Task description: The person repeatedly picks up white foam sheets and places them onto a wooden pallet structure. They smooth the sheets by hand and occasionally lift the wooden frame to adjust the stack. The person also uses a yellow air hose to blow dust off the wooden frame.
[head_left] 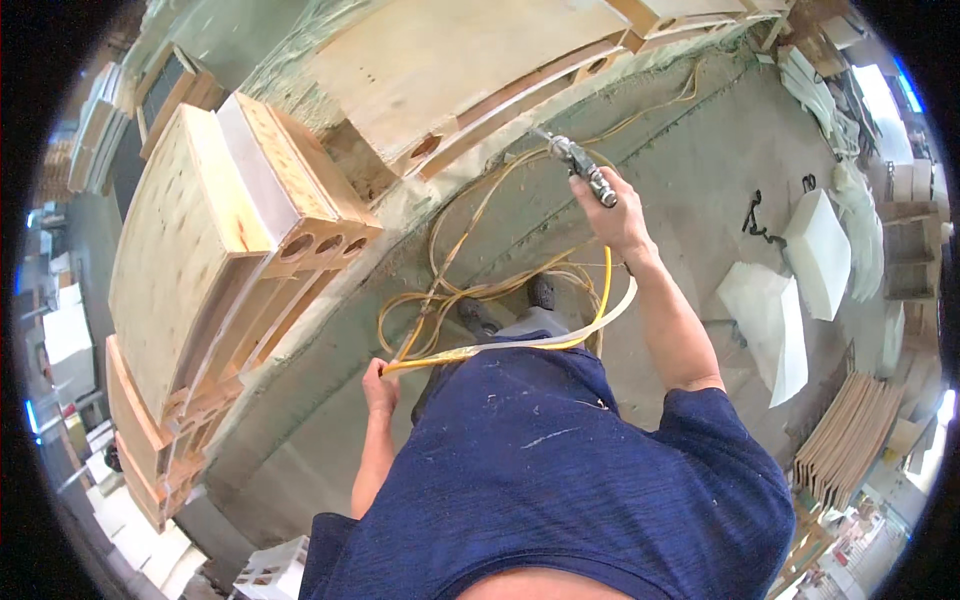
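My right hand (618, 215) is raised in front of me and closed around a metal air spray gun (583, 167), whose nozzle points toward the edge of a long plywood frame (470, 70). A yellow hose (470, 290) runs from the gun, loops on the floor and passes to my left hand (380, 385), which grips it low beside my blue shirt. A second plywood frame with round holes (225, 240) lies at the left, close to my left hand.
Several white foam blocks (818, 252) lie on the concrete floor (700, 150) at the right. A stack of thin wooden boards (850, 440) sits at the lower right. More plywood frames (150, 450) are stacked at the lower left. My shoes (510, 305) stand among the hose loops.
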`<action>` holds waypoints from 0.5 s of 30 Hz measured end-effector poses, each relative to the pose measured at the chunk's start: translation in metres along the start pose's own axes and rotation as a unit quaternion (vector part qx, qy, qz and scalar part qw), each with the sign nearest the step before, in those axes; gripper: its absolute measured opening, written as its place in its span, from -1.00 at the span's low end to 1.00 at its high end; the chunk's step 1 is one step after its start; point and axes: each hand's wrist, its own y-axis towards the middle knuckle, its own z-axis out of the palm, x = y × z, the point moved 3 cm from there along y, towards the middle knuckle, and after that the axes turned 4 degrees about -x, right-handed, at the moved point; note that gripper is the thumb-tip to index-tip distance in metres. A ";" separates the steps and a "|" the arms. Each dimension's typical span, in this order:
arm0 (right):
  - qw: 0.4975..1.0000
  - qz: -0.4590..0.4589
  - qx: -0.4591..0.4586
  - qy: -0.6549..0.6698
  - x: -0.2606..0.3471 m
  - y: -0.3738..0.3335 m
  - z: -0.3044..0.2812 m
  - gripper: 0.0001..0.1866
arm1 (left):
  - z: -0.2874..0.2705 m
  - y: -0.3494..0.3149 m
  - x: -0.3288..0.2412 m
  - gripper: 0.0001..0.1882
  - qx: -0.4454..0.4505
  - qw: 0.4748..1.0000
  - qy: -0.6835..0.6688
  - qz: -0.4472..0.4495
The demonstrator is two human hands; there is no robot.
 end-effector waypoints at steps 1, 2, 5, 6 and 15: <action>1.000 0.004 -0.015 0.005 -0.010 0.006 -0.010 -0.60 | 0.002 0.002 -0.011 -0.67 -0.001 1.000 0.002 0.006; 0.999 0.008 -0.030 0.010 -0.020 0.012 -0.020 -0.59 | 0.007 0.004 -0.020 -0.68 -0.004 1.000 0.002 0.003; 0.997 0.027 -0.068 0.024 -0.047 0.032 -0.050 -0.59 | 0.020 0.005 -0.040 -0.69 -0.012 1.000 0.007 0.006; 0.996 0.032 -0.081 0.028 -0.053 0.038 -0.062 -0.59 | 0.024 0.004 -0.050 -0.69 -0.017 1.000 0.014 0.014; 0.976 0.069 -0.186 0.091 -0.131 0.106 -0.157 -0.57 | 0.064 -0.035 -0.128 -0.69 -0.004 0.997 0.068 0.032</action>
